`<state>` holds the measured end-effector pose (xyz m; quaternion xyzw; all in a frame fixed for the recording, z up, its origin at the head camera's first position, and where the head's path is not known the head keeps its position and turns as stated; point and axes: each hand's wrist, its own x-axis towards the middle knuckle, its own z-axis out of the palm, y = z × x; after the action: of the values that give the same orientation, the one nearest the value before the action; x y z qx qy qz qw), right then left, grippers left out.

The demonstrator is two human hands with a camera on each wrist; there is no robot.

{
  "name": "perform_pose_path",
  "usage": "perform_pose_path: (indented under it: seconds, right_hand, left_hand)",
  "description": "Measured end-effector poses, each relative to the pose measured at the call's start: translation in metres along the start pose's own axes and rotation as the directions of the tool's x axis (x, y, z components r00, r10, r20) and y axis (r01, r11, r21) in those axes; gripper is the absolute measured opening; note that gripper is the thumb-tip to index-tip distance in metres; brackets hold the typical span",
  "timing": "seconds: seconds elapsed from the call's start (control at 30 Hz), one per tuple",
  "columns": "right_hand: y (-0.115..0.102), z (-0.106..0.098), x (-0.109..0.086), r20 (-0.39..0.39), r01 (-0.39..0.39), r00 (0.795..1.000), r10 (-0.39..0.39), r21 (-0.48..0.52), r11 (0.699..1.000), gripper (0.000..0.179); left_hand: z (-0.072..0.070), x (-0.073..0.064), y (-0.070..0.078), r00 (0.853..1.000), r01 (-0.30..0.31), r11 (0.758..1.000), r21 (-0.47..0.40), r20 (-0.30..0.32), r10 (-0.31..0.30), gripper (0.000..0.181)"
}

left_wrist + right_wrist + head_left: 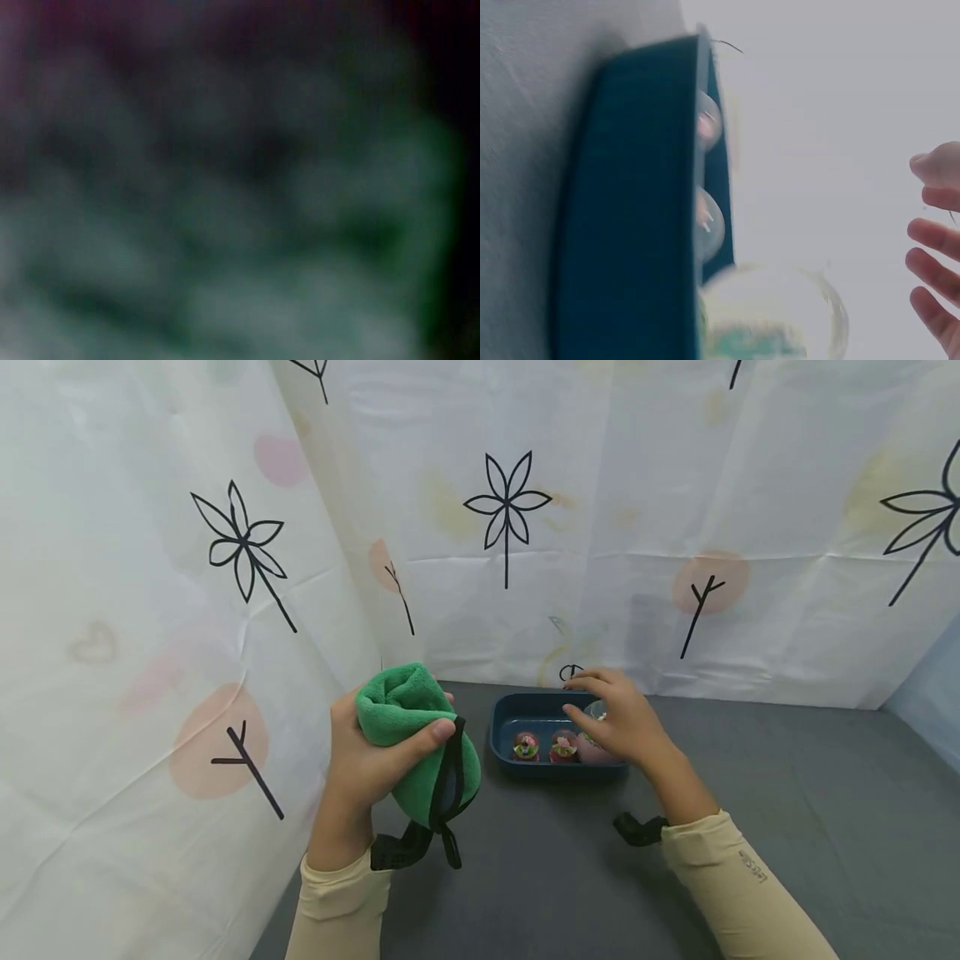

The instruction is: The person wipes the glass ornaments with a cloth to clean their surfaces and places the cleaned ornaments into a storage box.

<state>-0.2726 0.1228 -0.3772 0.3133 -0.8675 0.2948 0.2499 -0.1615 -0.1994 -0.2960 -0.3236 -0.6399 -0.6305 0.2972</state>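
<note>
My left hand [367, 760] grips a folded green cloth [420, 710] with black edging, its thumb lying across the front. The left wrist view is a dark green blur. On the right, my right hand [618, 718] hovers over the right end of a dark blue tray [528, 717], its fingers apart with nothing visible between them. Inside the tray are two small snow globes [527, 745] and a larger globe with a pinkish base [596, 750], partly hidden by the right hand. The right wrist view shows the large clear dome [772, 307] beyond the tray's side and the fingertips [934, 270] apart from it.
The tray stands on a grey tabletop [525, 877] near its back edge. Behind and to the left hangs a white curtain [600, 527] printed with flowers and trees. A black strap [637, 829] sticks out beside the right wrist.
</note>
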Motion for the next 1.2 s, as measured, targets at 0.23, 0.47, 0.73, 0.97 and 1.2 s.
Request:
perform_pose_path:
  seconds: [0.23,0.47,0.73,0.97,1.2]
  right_hand:
    - [0.037,-0.028,-0.015,-0.047,-0.212,0.973,0.224,0.186,0.959,0.036]
    - [0.074,-0.033,-0.035,0.016,-0.369,0.926,0.378,0.258,0.893,0.043]
    - [0.103,-0.021,-0.059,0.176,-0.536,0.843,0.509,0.176,0.826,0.06]
    - [0.12,-0.012,-0.063,0.239,-0.565,0.815,0.527,0.128,0.815,0.068]
    - [0.127,-0.01,-0.065,0.275,-0.576,0.804,0.528,0.14,0.805,0.069]
  left_hand:
    - [0.001,0.001,0.0,1.0,0.01,1.0,0.001,0.005,-0.01,0.025]
    - [0.002,0.0,-0.001,1.0,0.009,1.0,0.005,0.012,-0.009,0.024]
    - [0.002,-0.001,-0.004,0.999,0.023,1.0,0.019,0.023,-0.023,0.026]
    - [0.003,-0.001,-0.006,1.0,0.019,1.0,0.023,0.023,-0.019,0.025]
    - [0.004,0.0,-0.008,0.999,0.009,1.0,0.019,0.034,-0.01,0.024]
